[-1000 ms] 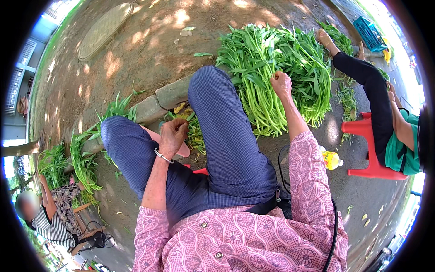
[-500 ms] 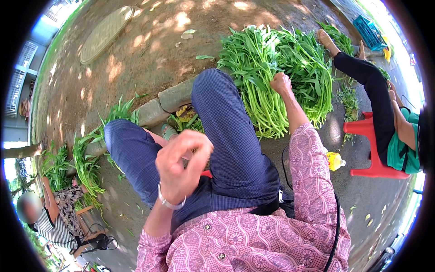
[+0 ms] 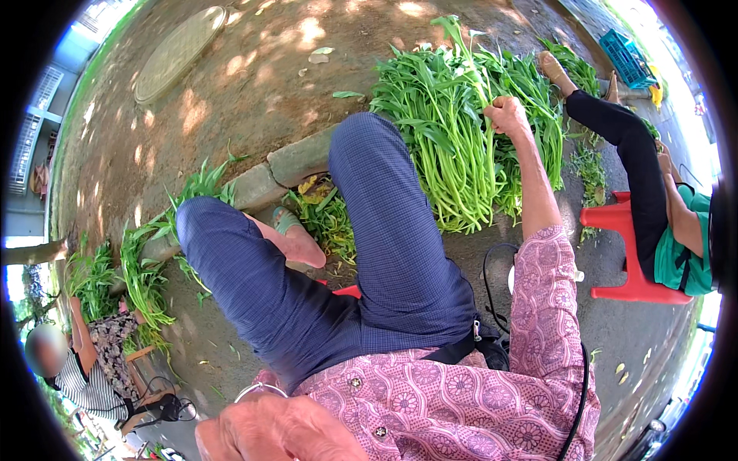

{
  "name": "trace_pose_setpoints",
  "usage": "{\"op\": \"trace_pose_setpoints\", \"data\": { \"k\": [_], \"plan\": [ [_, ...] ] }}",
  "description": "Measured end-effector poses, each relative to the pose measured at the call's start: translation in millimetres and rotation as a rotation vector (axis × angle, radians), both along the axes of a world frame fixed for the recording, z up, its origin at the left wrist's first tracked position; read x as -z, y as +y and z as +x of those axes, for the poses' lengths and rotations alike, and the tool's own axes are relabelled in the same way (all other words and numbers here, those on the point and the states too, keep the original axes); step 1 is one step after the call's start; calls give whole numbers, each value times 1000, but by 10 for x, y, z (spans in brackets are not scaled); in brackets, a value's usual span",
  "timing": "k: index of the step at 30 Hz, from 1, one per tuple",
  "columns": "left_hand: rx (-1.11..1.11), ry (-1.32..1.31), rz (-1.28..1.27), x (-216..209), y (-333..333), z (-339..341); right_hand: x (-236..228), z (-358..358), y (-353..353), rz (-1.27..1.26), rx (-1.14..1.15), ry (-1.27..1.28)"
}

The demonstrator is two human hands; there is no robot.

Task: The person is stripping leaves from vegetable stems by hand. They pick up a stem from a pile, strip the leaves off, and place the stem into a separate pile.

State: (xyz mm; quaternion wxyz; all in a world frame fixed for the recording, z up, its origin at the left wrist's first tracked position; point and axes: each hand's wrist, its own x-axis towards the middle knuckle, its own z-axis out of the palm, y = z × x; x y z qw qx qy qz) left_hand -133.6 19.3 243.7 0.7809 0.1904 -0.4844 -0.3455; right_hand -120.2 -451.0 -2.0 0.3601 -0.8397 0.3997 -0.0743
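A big heap of water spinach [image 3: 438, 146], with dark green leaves and long pale stems, lies on the pavement beyond my right knee. Over its right part, my right hand [image 3: 507, 117] is closed on a water spinach stalk [image 3: 473, 69] that stands up and leans to the left, leaves uppermost. Very near the camera, my left hand [image 3: 280, 430] is cut by the lower edge. Its back and knuckles show, and the fingertips are hidden, so I cannot see whether it holds anything. A bracelet [image 3: 261, 388] circles that wrist.
A stone kerb [image 3: 300, 159] runs past my knees, with trimmed greens [image 3: 330, 223] by my foot. On the right a person sits on a red stool [image 3: 626, 246] below a teal crate [image 3: 626, 58]. Another person [image 3: 92, 369] sits at the left near more greens [image 3: 146, 284].
My left hand has dropped from above my lap to the lower edge. My right hand has shifted slightly right and up, and a stalk now stands raised in it.
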Motion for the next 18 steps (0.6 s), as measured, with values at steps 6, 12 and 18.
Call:
{"op": "trace_pose_setpoints", "data": {
  "k": [6, 12, 18],
  "plan": [
    [-21, 0, 27, -18, 64, -27, -491, 59, 23, 23, -48, -72],
    [-162, -79, -71, 43, 68, -89, -1096, 61, 133, 32, -108, -219],
    [-119, -108, -1, -38, 137, -22, -1598, 350, 459, -35, -184, -455]
  ]
}}
